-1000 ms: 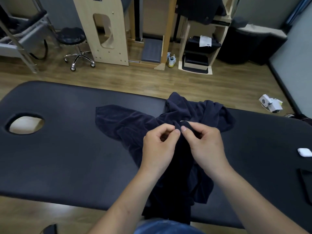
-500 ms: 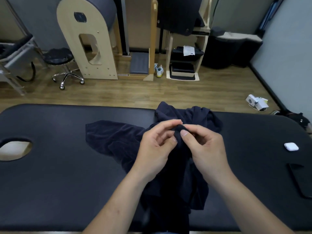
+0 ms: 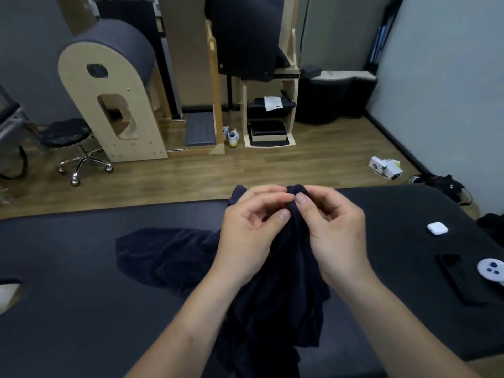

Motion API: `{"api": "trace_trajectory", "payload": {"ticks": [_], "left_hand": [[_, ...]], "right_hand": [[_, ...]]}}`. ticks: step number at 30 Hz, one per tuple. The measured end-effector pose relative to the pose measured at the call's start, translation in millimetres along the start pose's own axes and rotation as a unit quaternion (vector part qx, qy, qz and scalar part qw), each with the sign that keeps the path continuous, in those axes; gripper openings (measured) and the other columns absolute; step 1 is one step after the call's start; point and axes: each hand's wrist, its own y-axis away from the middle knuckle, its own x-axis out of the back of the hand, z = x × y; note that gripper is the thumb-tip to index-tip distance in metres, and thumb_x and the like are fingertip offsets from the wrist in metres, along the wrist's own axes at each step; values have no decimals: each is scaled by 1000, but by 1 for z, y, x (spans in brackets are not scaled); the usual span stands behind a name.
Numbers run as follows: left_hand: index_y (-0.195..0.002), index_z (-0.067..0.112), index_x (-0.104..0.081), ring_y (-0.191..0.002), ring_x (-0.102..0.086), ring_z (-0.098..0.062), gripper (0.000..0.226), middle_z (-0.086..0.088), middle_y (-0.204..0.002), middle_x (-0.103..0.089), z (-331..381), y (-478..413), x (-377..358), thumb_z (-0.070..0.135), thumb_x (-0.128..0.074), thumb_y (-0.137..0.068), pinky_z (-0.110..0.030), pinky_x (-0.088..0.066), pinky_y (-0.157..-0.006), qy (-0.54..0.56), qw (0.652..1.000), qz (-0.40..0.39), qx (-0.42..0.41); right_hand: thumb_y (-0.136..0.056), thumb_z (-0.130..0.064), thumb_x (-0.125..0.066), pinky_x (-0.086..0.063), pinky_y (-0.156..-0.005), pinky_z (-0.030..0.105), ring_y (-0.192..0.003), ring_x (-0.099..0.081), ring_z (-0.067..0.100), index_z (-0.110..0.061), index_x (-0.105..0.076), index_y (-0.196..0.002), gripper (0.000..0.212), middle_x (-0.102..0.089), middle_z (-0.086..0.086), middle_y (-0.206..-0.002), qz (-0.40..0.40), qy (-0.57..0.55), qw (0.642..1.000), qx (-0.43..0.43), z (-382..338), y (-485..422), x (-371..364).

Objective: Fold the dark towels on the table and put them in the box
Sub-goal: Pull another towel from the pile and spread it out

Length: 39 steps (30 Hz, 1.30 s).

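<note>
A dark navy towel (image 3: 283, 290) hangs bunched from my two hands above the black padded table (image 3: 81, 309). My left hand (image 3: 251, 227) and my right hand (image 3: 332, 230) sit close together, each pinching the towel's top edge between thumb and fingers. The towel's lower end drapes over the near table edge. More dark towel cloth (image 3: 163, 255) lies crumpled on the table to the left. No box is in view.
A white earbud case (image 3: 437, 228), a black phone (image 3: 458, 276) and a white controller (image 3: 491, 271) lie at the table's right end. A face hole (image 3: 8, 296) is at the left edge. A stool (image 3: 68, 137) and wooden equipment stand on the floor beyond.
Both hands have lifted the pinched towel edge higher off the table, and more cloth now hangs from them. The view has tilted up, showing more of the room.
</note>
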Motion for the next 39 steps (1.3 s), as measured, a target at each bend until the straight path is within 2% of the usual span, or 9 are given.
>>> {"api": "trace_trajectory", "payload": {"ticks": [6,11,16,20,25,30,33,36,39], "left_hand": [[-74,25,-57,-88,-65,-16,21,7,-101,-71,21,-35,-4,9,-68,-80,-36,-52,-65,-156,983,-24,-95],[-79,17,-55,-77,-62,-24,13,-8,-81,-65,46,-63,-19,9,-64,-84,-42,-51,-73,-134,984,-57,-101],[-98,21,-68,-83,-62,-11,12,7,-84,-68,67,-105,-33,12,-68,-89,-26,-46,-80,-331,930,-105,-124],[-99,18,-74,-91,-59,-10,14,4,-94,-70,67,-138,-40,14,-61,-96,-19,-40,-77,-427,889,-128,-101],[-85,26,-70,-78,-59,5,21,17,-82,-66,106,-169,-26,10,-62,-94,-3,-39,-69,-348,920,-38,-173],[-79,29,-70,-67,-59,0,23,20,-69,-65,199,-216,21,11,-62,-90,-23,-50,-69,-296,914,61,-272],[-77,29,-70,-59,-53,5,21,23,-57,-60,245,-239,74,14,-60,-88,-22,-48,-65,-321,893,171,-264],[-91,20,-70,-66,-52,2,15,19,-71,-55,276,-241,137,14,-57,-95,-12,-42,-66,-340,868,284,-225],[-72,28,-59,-63,-46,5,27,16,-73,-52,297,-227,196,18,-56,-97,-6,-39,-57,-324,847,373,-198]], "right_hand": [[-93,-1,-62,-55,-84,31,-90,-72,18,-14,-74,-96,18,-76,6,-95,-51,-49,997,32,-20,-12,7],[-94,2,-59,-53,-76,19,-87,-71,9,-17,-74,-97,25,-76,-2,-93,-83,-45,992,82,-48,-34,17],[-90,6,-62,-55,-78,22,-85,-69,11,-24,-72,-96,32,-74,3,-91,-54,23,989,133,-59,-65,24],[-85,-4,-69,-52,-65,23,-73,-62,11,-30,-59,-91,28,-66,7,-85,-30,104,991,76,-36,-98,23],[-88,-14,-68,-52,-65,25,-74,-67,15,-24,-69,-81,13,-72,-1,-78,-77,201,976,34,-4,-118,24],[-87,-21,-66,-52,-61,29,-73,-67,14,-26,-71,-80,10,-72,-3,-76,-67,297,952,-6,6,-152,39],[-82,-13,-60,-53,-59,33,-71,-64,18,-25,-67,-74,16,-70,0,-77,-69,386,919,-41,22,-177,52],[-80,-9,-56,-55,-67,35,-74,-62,24,-19,-60,-79,11,-66,5,-87,-50,467,879,-82,39,-192,71],[-80,-6,-54,-54,-65,33,-71,-58,25,-20,-60,-85,16,-66,9,-93,-38,500,862,-72,50,-206,86]]}}
